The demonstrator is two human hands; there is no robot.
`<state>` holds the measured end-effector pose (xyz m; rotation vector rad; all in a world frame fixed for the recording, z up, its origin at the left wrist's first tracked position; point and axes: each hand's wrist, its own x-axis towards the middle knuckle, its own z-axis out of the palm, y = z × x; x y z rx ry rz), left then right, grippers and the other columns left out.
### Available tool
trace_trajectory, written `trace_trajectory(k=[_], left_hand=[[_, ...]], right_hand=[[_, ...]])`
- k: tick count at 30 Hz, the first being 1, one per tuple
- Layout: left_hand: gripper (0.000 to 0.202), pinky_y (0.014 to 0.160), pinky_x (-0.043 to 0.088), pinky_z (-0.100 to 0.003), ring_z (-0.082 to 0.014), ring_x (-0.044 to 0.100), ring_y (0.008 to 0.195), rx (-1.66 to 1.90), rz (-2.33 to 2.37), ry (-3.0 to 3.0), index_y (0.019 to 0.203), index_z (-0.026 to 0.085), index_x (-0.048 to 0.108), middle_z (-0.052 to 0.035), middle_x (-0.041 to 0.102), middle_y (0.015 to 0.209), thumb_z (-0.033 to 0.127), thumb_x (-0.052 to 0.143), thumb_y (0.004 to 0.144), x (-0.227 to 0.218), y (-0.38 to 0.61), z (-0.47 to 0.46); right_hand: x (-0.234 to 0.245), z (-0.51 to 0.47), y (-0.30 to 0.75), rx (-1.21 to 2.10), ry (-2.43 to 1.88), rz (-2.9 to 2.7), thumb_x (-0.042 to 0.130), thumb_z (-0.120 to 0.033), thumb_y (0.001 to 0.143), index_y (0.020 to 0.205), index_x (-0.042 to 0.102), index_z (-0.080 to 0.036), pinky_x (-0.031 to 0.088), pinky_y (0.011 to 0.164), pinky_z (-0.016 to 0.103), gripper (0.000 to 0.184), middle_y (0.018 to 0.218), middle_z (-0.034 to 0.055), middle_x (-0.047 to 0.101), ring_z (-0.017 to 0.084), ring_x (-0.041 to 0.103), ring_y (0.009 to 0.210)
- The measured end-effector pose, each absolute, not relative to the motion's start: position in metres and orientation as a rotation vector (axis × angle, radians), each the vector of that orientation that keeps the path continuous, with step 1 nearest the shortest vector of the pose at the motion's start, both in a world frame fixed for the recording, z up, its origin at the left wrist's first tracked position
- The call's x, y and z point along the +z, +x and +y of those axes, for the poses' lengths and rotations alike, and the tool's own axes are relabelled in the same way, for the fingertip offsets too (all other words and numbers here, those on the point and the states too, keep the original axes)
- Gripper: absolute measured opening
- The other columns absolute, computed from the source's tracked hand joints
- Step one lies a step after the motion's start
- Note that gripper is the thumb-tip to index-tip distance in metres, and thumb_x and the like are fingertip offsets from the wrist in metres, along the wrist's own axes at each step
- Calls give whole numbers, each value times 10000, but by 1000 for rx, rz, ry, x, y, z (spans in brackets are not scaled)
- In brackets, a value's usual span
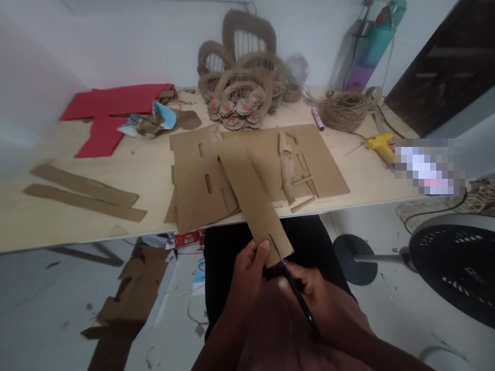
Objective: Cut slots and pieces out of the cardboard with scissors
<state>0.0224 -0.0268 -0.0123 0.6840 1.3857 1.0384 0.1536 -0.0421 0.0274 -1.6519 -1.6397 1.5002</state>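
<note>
My left hand (249, 268) grips the near end of a long cardboard strip (257, 201), thumb on top. The strip slants away from me, its far end over a flat cardboard sheet (189, 178) on the table. In my right hand (309, 286) is a pair of black-handled scissors (297, 296). Their blade lies over the strip's near end, just right of my left thumb. How far the blades are apart I cannot make out. Two cut cardboard strips (88, 193) lie at the table's left.
Woven baskets with paper flowers (243, 98) stand at the back. Red sheets (119, 103) lie back left. Toward the right are a twine coil (346, 111), a pink marker (317, 118) and a yellow glue gun (381, 147). A black fan (460, 268) stands beside me; cardboard scraps (129, 283) litter the floor.
</note>
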Motion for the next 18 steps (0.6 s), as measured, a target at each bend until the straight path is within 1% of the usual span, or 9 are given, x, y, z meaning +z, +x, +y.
trace_trajectory(k=[2,4,6,8,10,12,15,18], left_hand=[[224,700,453,-276,-194,600,766,1049,1401,672,850,147,678,-31,682,759,334,576,778,-11,23,-27],[215,680,460,-279,-197,604,746,1047,1388,643,798,156,674,-35,682,742,350,591,763,-14,24,-26],[239,627,461,-279,-195,603,694,1037,1354,614,736,162,667,-40,677,706,394,609,744,-18,23,-24],[269,616,466,-277,-195,611,697,1047,1346,577,751,157,679,-44,683,712,420,623,732,-22,21,-22],[288,660,476,-274,-194,625,757,1095,1371,524,828,151,690,-46,702,783,416,640,727,-24,19,-20],[302,696,479,-273,-192,628,802,1138,1399,495,884,149,691,-48,712,845,402,657,723,-25,19,-17],[291,694,478,-275,-188,622,784,1150,1397,519,874,146,692,-47,713,835,391,664,719,-28,18,-14],[264,709,471,-271,-176,611,781,1170,1397,522,864,152,688,-37,708,840,372,663,720,-31,19,-13]], right_hand=[[28,-43,154,1442,-1727,-1721,557,-464,816,1059,723,-221,429,421,211,381,668,13,706,208,638,573],[26,-44,154,1453,-1762,-1772,547,-461,817,1074,715,-227,389,394,200,386,683,13,715,213,649,597],[23,-45,154,1446,-1732,-1775,506,-475,831,1051,721,-240,368,383,199,387,659,5,707,204,640,576],[20,-45,153,1411,-1680,-1749,479,-493,832,1004,733,-246,351,373,206,394,634,0,696,196,620,540],[21,-44,153,1438,-1694,-1725,525,-469,809,956,736,-247,330,368,211,340,616,-7,690,202,619,539],[25,-41,153,1545,-1778,-1708,594,-390,780,916,726,-243,313,373,211,240,620,-17,694,211,634,565],[33,-38,152,1615,-1860,-1678,614,-306,763,859,697,-228,326,396,212,149,665,-18,702,207,637,587],[38,-37,152,1617,-1839,-1708,601,-308,765,854,666,-228,351,424,215,137,630,-28,670,185,608,558]])
